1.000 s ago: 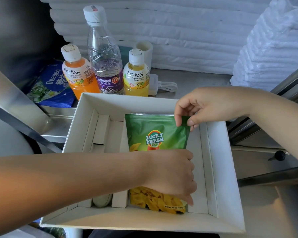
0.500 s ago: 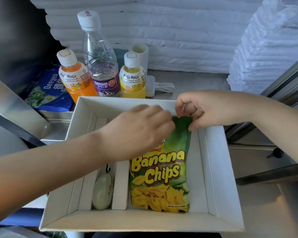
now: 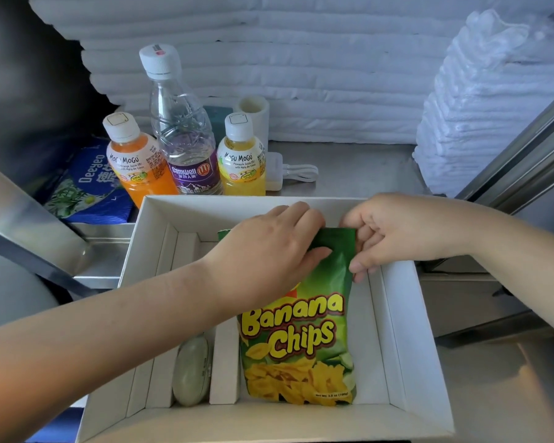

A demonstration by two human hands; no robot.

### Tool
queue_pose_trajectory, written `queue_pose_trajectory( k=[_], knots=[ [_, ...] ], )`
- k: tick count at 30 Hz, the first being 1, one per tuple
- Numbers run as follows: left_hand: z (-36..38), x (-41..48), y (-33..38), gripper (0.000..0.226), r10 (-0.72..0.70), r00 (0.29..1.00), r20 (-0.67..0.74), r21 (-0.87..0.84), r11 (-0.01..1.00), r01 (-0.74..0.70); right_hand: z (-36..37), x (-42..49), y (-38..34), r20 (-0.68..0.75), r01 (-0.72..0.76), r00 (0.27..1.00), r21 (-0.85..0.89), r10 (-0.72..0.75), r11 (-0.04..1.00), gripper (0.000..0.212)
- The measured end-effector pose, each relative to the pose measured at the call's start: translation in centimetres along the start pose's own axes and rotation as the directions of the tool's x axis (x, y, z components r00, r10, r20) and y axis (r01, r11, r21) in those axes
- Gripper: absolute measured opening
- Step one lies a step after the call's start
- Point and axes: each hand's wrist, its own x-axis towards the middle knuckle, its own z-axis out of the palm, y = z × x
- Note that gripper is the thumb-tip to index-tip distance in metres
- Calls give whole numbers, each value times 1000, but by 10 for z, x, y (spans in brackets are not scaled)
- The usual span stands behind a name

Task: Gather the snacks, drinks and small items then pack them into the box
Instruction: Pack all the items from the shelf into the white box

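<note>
My left grip (image 3: 266, 254) and right grip (image 3: 390, 238) both pinch the banana chips bag (image 3: 301, 340) up top. Best I lay it flat gently, no crushing.

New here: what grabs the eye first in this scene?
The bright green Banana Chips bag lies in the wide right compartment of the white box, the left hand and right hand holding its top edge. Behind the box stand three bottles: orange juice, water and yellow juice.

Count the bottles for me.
3, in a row behind the box: orange juice bottle left, water bottle middle, yellow juice bottle right. Others could be hidden behind them.
</note>
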Motion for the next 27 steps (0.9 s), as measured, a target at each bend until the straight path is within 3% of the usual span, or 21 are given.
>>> queue_pose_trajectory(
  k=[5, 12, 21, 27],
  knots=[
    [5, 4, 6, 28, -79, 997, -1, -201, 977, 77, -2, 3, -2, 17, 8, 1000, -37, -8, 999, 10],
    [1, 2, 5, 27, -42, 997, 58, -284, 957, 57, 3, 13, -10, -3, 80, 997, -167, -82, 983, 12],
    [1, 4, -2, 23, -32, 996, 81, -347, 936, 58, -8, 14, -4, 139, 69, 988, -15, -66, 998, 9],
    [1, 8, -12, 36, -25, 979, 204, -428, 897, 113, -7, 16, -2, 208, 63, 975, 59, -74, 996, 15]
  ],
)
